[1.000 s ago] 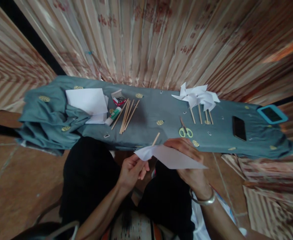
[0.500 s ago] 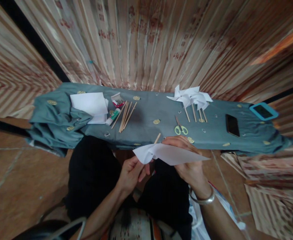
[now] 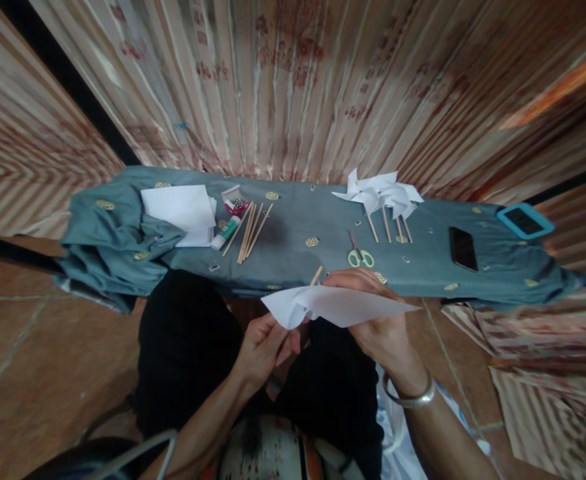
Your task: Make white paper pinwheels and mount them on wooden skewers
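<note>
Head camera: over my lap I am holding a curled white paper [image 3: 357, 307], my left hand [image 3: 265, 347] pinching its left end, my right hand [image 3: 385, 341] clasping it from behind. A wooden stick [image 3: 317, 275] is jutting out beyond; scissors [image 3: 357, 249] are lying on the cloth [image 3: 323, 213].

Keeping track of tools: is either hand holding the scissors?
No, the scissors lie on the cloth, while the left hand and right hand are at the paper.

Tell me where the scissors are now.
In the head view, the green-handled scissors lie right of centre on the grey cloth, between the paper pinwheels beyond them and the right hand nearer the wearer.
</note>
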A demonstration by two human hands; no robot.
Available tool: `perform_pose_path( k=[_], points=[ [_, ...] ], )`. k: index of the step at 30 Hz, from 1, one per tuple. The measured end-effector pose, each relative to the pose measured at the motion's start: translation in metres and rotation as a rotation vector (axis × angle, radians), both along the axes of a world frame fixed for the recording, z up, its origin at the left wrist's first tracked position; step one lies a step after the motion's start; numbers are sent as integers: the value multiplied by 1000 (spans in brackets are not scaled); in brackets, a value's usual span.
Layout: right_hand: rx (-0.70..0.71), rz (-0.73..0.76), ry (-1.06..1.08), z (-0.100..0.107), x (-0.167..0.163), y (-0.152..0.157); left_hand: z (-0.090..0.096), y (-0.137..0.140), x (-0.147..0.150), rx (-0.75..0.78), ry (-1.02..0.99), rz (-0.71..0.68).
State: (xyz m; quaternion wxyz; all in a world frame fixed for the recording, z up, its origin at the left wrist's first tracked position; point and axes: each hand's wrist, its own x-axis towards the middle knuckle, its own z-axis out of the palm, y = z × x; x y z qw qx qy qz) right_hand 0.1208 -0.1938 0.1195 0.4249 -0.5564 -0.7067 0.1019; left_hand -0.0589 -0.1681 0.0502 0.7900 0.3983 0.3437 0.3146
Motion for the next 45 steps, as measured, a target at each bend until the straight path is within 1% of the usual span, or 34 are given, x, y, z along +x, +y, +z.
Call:
perform_pose_path(
  k=[12, 18, 24, 27, 30, 33, 37, 41, 45],
  points=[
    [-17, -8, -22, -1, 1, 2, -1, 4, -3, 19, 13, -16],
    [-23, -1, 13, 0, 0, 3, -4, 4, -5, 43, 26, -5],
    [-99, 7, 69, -3, 5, 5, -14, 4, -8, 147, 109, -8],
    [-192, 20, 86, -7, 10, 11, -18, 5, -8, 151, 149, -7],
    [-362, 39, 113, -16, 17, 26, -22, 6, -5, 114, 188, 24],
    [-514, 57, 52, -29, 25, 52, -29, 8, 1, 35, 189, 62],
    [-669, 224, -5, -52, 32, 96, -44, 15, 10, -129, 121, 136],
    [-756, 346, -112, -71, 31, 137, -56, 27, 16, -276, 70, 200],
    [-802, 426, -303, -81, 26, 166, -64, 37, 21, -354, 18, 247]
  ],
)
